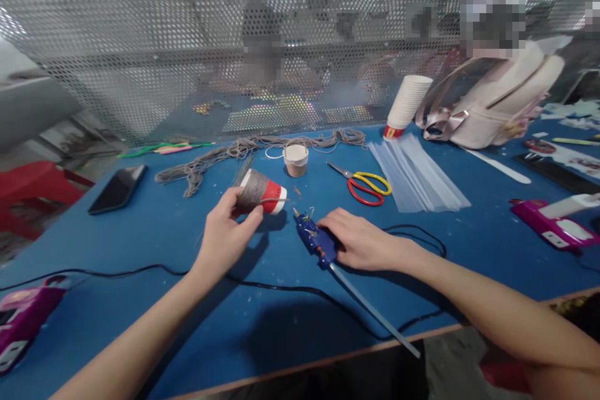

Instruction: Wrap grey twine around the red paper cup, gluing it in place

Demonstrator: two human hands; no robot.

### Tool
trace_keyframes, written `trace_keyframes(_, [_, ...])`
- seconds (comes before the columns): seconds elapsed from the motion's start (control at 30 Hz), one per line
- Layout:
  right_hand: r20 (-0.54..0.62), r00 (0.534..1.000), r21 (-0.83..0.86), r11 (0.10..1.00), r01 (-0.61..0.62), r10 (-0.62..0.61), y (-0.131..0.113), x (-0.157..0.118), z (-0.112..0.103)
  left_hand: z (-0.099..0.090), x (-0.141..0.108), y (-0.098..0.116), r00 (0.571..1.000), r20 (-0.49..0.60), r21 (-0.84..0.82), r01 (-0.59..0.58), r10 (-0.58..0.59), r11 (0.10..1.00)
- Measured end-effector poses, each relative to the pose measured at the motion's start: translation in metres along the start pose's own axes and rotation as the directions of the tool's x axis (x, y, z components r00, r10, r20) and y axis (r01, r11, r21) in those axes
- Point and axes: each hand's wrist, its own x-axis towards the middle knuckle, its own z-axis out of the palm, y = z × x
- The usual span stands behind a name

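My left hand (229, 222) is closed round a red and white paper cup (273, 195) lying on its side in the air, its wide part wrapped in grey yarn. Just right of the cup, a blue glue gun (315, 239) points its metal nozzle up and left, and a long clear glue stick (375, 312) comes out of its rear. My right hand (354, 239) has its fingers wrapped round the gun's handle. Behind them stands a small cup (296, 161) with a whitish top and brown lower part. Grey yarn (234, 151) lies in a loose bundle near the mesh.
Red and yellow scissors (368, 187), clear plastic bags (417, 178) and stacked paper cups (407, 103) are at the back right, beside a pale backpack (497, 100). A phone (118, 189) lies left. Black cables cross the blue table (164, 337); purple devices sit at both sides.
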Motion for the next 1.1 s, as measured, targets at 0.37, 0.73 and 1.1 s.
trace_keyframes(0.37, [-0.123,0.866,0.745,0.621,-0.241,0.484,-0.028,0.004,-0.018,0.013,-0.007,-0.015,0.999,0.022,0.037,-0.047,0.046,0.998])
trace_keyframes(0.73, [-0.271,0.853,0.518,0.814,-0.262,0.447,-0.052,-0.003,0.011,0.013,-0.026,-0.019,0.986,0.027,0.110,-0.166,0.164,0.980])
trace_keyframes(1.1, [-0.410,0.866,0.383,0.916,-0.119,0.284,-0.046,0.001,0.025,0.016,-0.031,-0.021,0.968,0.039,0.197,-0.251,0.248,0.948])
